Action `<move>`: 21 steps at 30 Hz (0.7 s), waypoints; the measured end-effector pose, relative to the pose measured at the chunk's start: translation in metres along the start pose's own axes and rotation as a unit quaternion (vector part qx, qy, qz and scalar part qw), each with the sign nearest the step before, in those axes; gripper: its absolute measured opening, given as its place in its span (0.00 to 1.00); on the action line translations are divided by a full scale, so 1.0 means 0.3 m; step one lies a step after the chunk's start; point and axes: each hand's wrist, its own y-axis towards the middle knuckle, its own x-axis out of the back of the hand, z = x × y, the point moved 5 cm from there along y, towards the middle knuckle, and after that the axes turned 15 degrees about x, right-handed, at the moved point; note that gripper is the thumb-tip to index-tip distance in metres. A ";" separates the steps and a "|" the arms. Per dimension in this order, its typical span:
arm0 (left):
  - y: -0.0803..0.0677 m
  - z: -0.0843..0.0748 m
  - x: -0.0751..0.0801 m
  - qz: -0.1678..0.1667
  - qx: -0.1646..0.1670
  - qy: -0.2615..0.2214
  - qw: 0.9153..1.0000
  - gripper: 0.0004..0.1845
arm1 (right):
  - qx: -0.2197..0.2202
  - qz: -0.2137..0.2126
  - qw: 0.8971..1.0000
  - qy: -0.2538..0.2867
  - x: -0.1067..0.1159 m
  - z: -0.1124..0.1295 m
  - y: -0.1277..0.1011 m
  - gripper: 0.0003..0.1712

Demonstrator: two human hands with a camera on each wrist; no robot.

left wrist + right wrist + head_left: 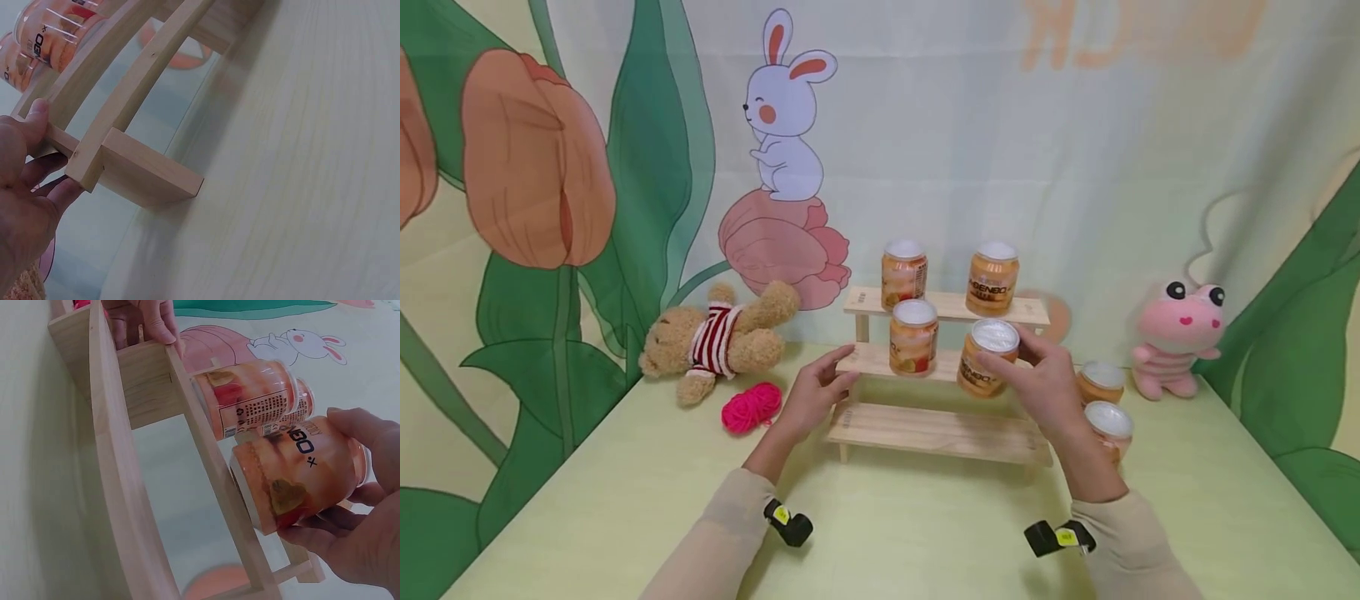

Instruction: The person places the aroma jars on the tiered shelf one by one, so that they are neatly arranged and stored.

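A three-step wooden rack (936,431) stands on the table. My left hand (811,395) holds its left end at the middle step, with the thumb (39,115) on top and fingers below. My right hand (1047,382) grips an orange can (979,373) with a silvery top, thumb on the near side. This can is slightly tilted at the right part of the middle step; whether its base touches the wood I cannot tell. To its left a similar can (913,340) stands on that step. The top step carries a left can (903,277) and a right can (992,282).
Two more cans, a rear one (1101,385) and a front one (1109,423), stand right of the rack, partly behind my right hand and wrist. A pink plush frog (1178,333) sits farther right. On the left lie a teddy bear (718,342) and pink yarn (751,408).
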 end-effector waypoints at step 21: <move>-0.004 0.003 0.002 -0.003 -0.004 0.006 1.000 0.27 | -0.039 -0.052 0.997 -0.031 -0.036 -0.142 0.000 0.46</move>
